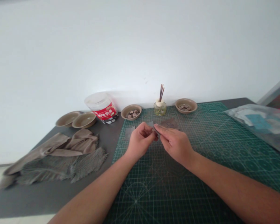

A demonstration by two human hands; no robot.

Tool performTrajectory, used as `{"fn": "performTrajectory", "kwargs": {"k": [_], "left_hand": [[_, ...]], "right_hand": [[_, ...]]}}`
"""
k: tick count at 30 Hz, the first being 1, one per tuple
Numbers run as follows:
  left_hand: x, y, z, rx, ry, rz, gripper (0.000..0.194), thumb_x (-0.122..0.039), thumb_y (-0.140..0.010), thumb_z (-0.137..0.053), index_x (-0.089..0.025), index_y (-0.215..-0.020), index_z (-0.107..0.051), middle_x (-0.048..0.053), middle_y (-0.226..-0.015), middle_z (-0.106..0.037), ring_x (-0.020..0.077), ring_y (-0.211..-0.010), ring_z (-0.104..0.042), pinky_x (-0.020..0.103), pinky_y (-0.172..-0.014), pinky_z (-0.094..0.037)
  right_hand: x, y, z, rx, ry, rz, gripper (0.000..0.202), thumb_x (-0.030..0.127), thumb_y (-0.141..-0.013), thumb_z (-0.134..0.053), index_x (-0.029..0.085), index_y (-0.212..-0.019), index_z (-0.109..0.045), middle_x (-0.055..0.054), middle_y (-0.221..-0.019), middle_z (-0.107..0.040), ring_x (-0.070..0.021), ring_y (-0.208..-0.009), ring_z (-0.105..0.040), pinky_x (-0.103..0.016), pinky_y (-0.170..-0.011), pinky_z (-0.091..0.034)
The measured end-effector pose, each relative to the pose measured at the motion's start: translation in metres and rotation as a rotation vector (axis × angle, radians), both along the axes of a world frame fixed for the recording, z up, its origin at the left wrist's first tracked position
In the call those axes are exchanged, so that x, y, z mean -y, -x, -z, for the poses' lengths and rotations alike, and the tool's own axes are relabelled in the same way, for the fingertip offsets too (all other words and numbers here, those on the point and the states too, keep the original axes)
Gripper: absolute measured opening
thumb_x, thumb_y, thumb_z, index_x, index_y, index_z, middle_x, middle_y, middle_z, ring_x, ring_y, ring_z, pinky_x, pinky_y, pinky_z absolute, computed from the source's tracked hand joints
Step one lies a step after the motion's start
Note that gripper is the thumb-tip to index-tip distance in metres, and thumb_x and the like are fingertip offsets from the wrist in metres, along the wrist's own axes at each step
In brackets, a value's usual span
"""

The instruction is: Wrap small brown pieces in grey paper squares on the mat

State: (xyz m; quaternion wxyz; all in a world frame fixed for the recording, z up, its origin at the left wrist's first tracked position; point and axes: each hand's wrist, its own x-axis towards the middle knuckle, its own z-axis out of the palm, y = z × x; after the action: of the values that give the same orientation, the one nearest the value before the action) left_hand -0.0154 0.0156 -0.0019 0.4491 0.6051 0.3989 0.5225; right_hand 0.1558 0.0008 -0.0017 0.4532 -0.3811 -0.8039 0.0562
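My left hand (141, 140) and my right hand (176, 143) meet above the cutting mat (142, 189). The left fingers are curled in a pinch; what lies in them is mostly hidden. My right fingers press together on a small flat grey piece (156, 129), right against the left fingertips. Just behind the hands a grey square sheet (151, 123) shows in part. Another grey sheet (130, 133) lies left of my left hand, and a brownish clear sheet (170, 123) lies behind my right hand.
Two bowls, one left (131, 112) and one right (186, 106), hold small brown round pieces. Between them stands a reed diffuser (160, 107). A red-labelled plastic jar (102, 109), two more bowls (84, 120), crumpled cloths (60, 155) and a plastic bag (261, 121) flank the mat.
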Motion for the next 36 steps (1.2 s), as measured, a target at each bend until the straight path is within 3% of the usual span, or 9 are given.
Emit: {"fn": "performTrajectory", "kwargs": {"k": [3, 7, 11, 14, 19, 22, 29, 33, 36], "left_hand": [[0.001, 0.001, -0.001, 0.015, -0.016, -0.006, 0.022, -0.025, -0.081, -0.074, -0.019, -0.077, -0.053, -0.002, -0.065, -0.064, 0.013, -0.059, -0.063, 0.025, -0.059, -0.048], [-0.001, 0.006, -0.002, -0.02, -0.052, -0.066, 0.021, -0.026, -0.083, -0.073, -0.019, -0.081, -0.054, -0.002, -0.066, -0.064, 0.0117, -0.057, -0.06, 0.023, -0.055, -0.046], [-0.007, 0.01, -0.004, 0.005, -0.089, -0.121, 0.017, -0.025, -0.083, -0.073, -0.018, -0.083, -0.057, -0.001, -0.072, -0.063, 0.0107, -0.059, -0.058, 0.023, -0.056, -0.046], [-0.009, 0.011, -0.005, 0.039, -0.108, -0.112, 0.016, -0.025, -0.082, -0.073, -0.017, -0.083, -0.059, 0.001, -0.083, -0.064, 0.0109, -0.066, -0.059, 0.025, -0.062, -0.048], [-0.008, 0.01, -0.004, -0.138, -0.015, 0.001, 0.016, -0.028, -0.082, -0.074, -0.016, -0.085, -0.064, -0.001, -0.072, -0.061, 0.01, -0.063, -0.055, 0.022, -0.059, -0.043], [-0.005, 0.008, -0.003, -0.274, -0.014, 0.111, 0.017, -0.03, -0.082, -0.074, -0.017, -0.088, -0.067, 0.002, -0.08, -0.067, 0.0129, -0.071, -0.059, 0.025, -0.065, -0.047], [0.0, 0.003, -0.001, -0.517, -0.137, 0.203, 0.007, -0.026, -0.085, -0.068, -0.019, -0.087, -0.067, 0.002, -0.085, -0.067, 0.0151, -0.078, -0.061, 0.028, -0.072, -0.048], [-0.001, 0.004, -0.003, -0.734, -0.154, 0.194, 0.017, -0.028, -0.082, -0.071, -0.021, -0.097, -0.066, 0.001, -0.09, -0.065, 0.0172, -0.084, -0.06, 0.03, -0.075, -0.047], [0.0, 0.005, -0.006, -0.919, -0.252, 0.296, 0.026, -0.034, -0.079, -0.075, -0.023, -0.101, -0.067, 0.003, -0.1, -0.061, 0.0223, -0.099, -0.056, 0.036, -0.087, -0.045]], "right_hand": [[-0.003, -0.003, 0.001, 0.036, 0.079, 0.019, 0.041, 0.012, -0.094, -0.05, 0.02, -0.132, -0.065, -0.007, -0.128, -0.069, -0.0216, -0.111, -0.07, -0.035, -0.098, -0.055], [-0.01, -0.01, -0.002, 0.009, 0.346, 0.073, 0.032, 0.02, -0.094, -0.055, 0.023, -0.121, -0.072, -0.005, -0.113, -0.076, -0.0245, -0.1, -0.073, -0.036, -0.089, -0.056], [-0.011, -0.016, -0.005, -0.134, 0.629, -0.068, 0.019, 0.023, -0.092, -0.058, 0.023, -0.102, -0.074, 0.0, -0.094, -0.078, -0.0197, -0.085, -0.073, -0.029, -0.076, -0.055], [-0.006, -0.021, -0.001, -0.04, 0.77, -0.145, 0.012, 0.023, -0.089, -0.062, 0.02, -0.095, -0.072, -0.001, -0.085, -0.075, -0.0197, -0.077, -0.07, -0.03, -0.069, -0.054], [0.003, -0.031, 0.003, 0.116, 0.448, 0.058, 0.043, 0.023, -0.079, -0.074, 0.018, -0.122, -0.065, -0.01, -0.11, -0.069, -0.0286, -0.107, -0.062, -0.043, -0.095, -0.048], [0.002, -0.037, 0.001, -0.06, 0.499, -0.072, 0.036, 0.028, -0.087, -0.069, 0.023, -0.122, -0.063, -0.006, -0.109, -0.069, -0.0217, -0.099, -0.065, -0.035, -0.086, -0.052], [-0.004, -0.036, 0.002, -0.214, 0.692, -0.175, 0.017, 0.036, -0.088, -0.069, 0.022, -0.099, -0.07, -0.001, -0.09, -0.074, -0.0165, -0.078, -0.068, -0.027, -0.069, -0.052], [-0.003, -0.038, 0.002, -0.154, 0.645, -0.104, 0.01, 0.029, -0.084, -0.072, 0.021, -0.083, -0.066, 0.0, -0.084, -0.072, -0.0161, -0.074, -0.065, -0.028, -0.069, -0.05], [0.0, -0.044, 0.003, -0.01, 0.549, -0.123, 0.01, 0.023, -0.08, -0.074, 0.021, -0.078, -0.064, 0.0, -0.083, -0.07, -0.0159, -0.075, -0.063, -0.028, -0.071, -0.048]]}}
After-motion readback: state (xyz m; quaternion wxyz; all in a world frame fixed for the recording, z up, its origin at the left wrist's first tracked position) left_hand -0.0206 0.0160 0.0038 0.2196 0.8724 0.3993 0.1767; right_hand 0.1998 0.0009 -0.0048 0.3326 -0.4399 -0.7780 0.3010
